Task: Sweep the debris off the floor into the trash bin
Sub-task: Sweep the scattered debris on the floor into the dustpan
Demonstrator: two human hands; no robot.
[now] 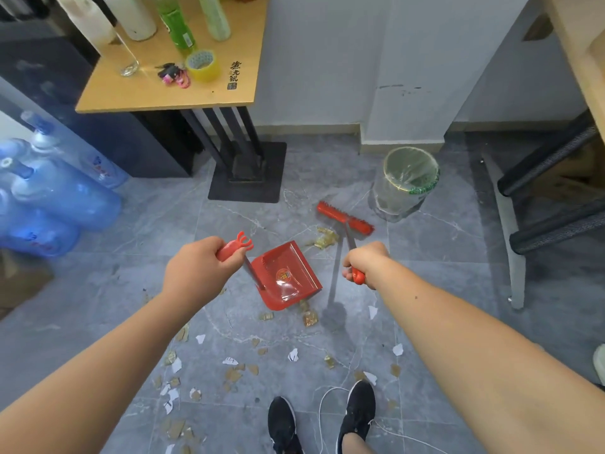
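Observation:
My left hand [199, 267] grips the red handle of a long-handled red dustpan [288, 276], whose pan rests on the grey tile floor. My right hand [366, 265] grips the red handle end of a broom, and its red brush head [345, 220] lies on the floor beyond the pan, next to a small pile of brown debris [324, 239]. Several torn white and brown paper scraps [235, 371] are scattered over the floor between the pan and my feet. A trash bin [406, 181] lined with a clear bag stands at the right, just past the brush head.
A wooden table [170, 93] on a black pedestal holds bottles, tape and keys at upper left. Blue water jugs [62, 198] lie at the left. A chair's black legs [553, 204] stand at the right. My black shoes [327, 421] and a white cord are at the bottom.

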